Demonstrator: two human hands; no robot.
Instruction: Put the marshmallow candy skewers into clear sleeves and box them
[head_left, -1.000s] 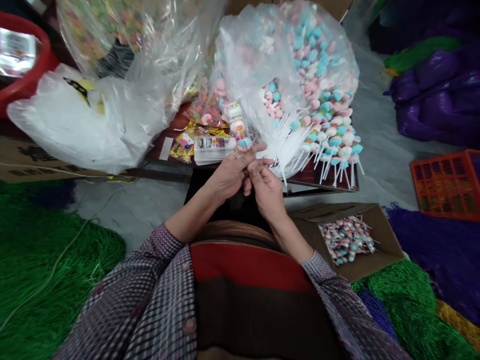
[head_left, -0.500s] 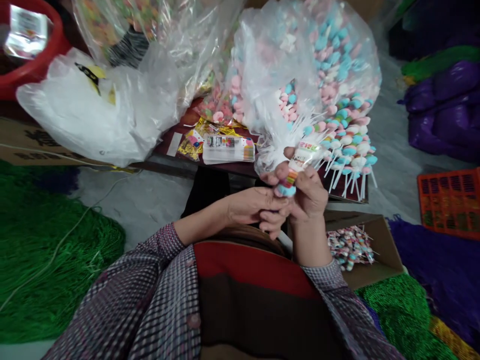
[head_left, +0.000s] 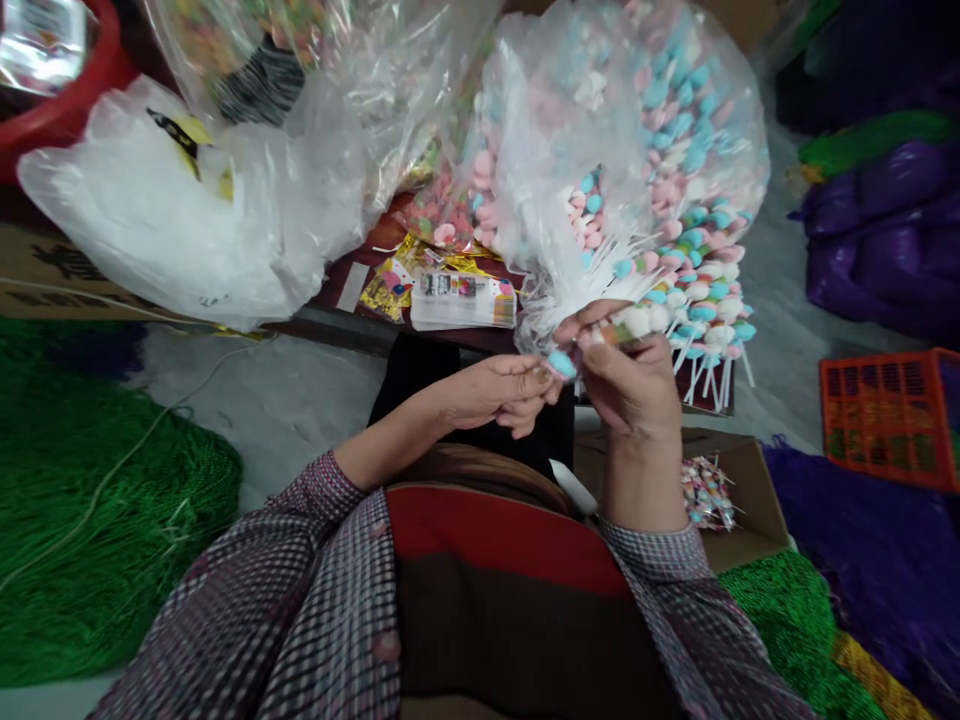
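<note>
In front of my body, both hands are closed on a marshmallow skewer (head_left: 643, 321) with white, green and orange pieces; part of it is hidden by fingers. My right hand (head_left: 636, 385) grips its middle between thumb and fingers. A blue and pink piece (head_left: 561, 364) at the near end is pinched by the fingertips of my left hand (head_left: 499, 392). Just beyond lie a stack of printed wrappers (head_left: 463, 302) and a pile of marshmallow skewers (head_left: 701, 290) with white sticks, spilling from a clear bag (head_left: 555, 100).
At the table's left sits a white plastic bag (head_left: 187, 230), with a red basin (head_left: 105, 100) behind it. A cardboard box (head_left: 757, 510) of wrapped sweets stands low on my right, near an orange crate (head_left: 885, 415). Green tinsel strands (head_left: 112, 520) cover the floor at left.
The skewer has tilted over toward the right, and its printed wrapper face no longer shows. My right hand has moved slightly right, my left slightly left, so they are farther apart.
</note>
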